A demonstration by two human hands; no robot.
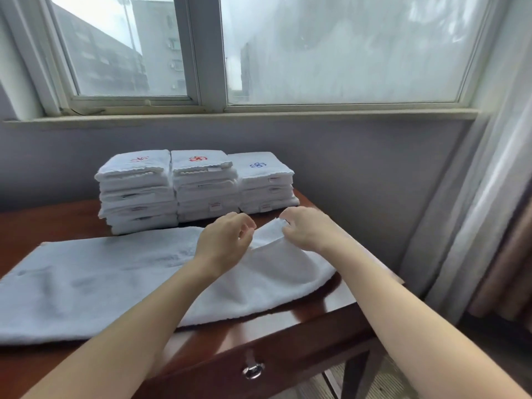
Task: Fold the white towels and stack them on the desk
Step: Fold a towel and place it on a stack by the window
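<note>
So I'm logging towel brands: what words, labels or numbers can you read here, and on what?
No legible text anywhere.
Left stack: red mark, blurred.
Middle stack: red pinwheel emblem, no letters.
Right stack: blue pinwheel emblem, no letters.
Sewn tags: red print, too small to read.

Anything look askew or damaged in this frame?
Mildly: the leftmost stack of folded white towels is uneven, its layers staggered rather than flush. The window frame's lower left corner looks chipped. The spread white towel pinched by the right hand looks fine.
</note>
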